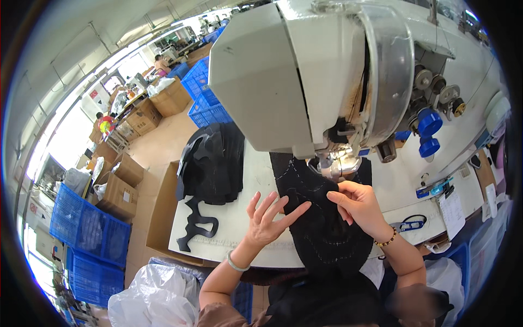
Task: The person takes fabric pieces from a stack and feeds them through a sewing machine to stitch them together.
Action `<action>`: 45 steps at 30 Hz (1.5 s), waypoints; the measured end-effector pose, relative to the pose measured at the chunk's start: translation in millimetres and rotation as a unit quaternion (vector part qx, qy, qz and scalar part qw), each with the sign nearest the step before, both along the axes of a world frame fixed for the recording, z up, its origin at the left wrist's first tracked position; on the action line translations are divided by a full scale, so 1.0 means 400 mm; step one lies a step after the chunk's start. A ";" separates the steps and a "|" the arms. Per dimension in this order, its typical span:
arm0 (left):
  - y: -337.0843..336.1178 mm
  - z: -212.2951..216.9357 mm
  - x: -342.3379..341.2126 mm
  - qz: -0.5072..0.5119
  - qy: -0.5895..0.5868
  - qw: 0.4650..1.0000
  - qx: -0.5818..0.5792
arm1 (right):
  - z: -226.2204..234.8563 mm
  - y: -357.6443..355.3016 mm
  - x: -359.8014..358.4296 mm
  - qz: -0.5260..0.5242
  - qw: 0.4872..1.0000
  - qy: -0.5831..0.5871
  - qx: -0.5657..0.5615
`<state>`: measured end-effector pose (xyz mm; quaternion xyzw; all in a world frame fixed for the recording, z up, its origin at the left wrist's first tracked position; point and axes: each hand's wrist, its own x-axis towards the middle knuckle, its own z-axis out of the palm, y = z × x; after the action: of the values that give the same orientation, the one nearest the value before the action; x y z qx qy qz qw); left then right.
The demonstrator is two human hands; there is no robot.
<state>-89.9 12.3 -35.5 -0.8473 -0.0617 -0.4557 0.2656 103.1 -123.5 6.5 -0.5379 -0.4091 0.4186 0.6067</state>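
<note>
A black fabric piece (327, 245) with white marking lines lies under the head of a sewing machine (261, 82). Its near end hangs toward my lap. My left hand (268, 220) is open with fingers spread, its index fingertip on the fabric's left part. Thumb and forefinger of my right hand (357, 206) pinch together at a raised black edge just below the lit presser foot (339, 165). A smaller black layer seems to lie on top there; the border between the layers is hard to make out.
Left on the white table (261, 250) are a stack of black cut pieces (212, 163) and a curvy black cutout (195, 223). Small scissors (412, 222) and a paper sheet (451, 210) lie right. Blue crates (90, 218) and a plastic bag (155, 297) stand left.
</note>
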 end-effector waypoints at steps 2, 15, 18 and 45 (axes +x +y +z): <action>-0.011 0.026 0.018 -0.018 -0.012 1.000 0.000 | 0.014 -0.011 0.009 0.000 1.000 0.016 0.003; -0.043 0.150 0.163 -0.184 0.087 0.953 -0.224 | 0.014 -0.018 0.088 -0.082 0.970 0.224 0.043; -0.033 0.141 0.175 -0.193 0.078 0.955 -0.213 | -0.032 0.012 0.097 -0.125 0.968 0.197 0.088; -0.003 0.099 0.192 -0.195 0.036 0.956 -0.216 | 0.024 -0.054 0.131 -0.197 0.725 -0.643 0.149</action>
<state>-12.9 11.0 4.0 -0.8957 0.0170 -0.4440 -0.0153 155.5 -145.0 16.0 -0.6493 -0.6428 -0.2231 0.3398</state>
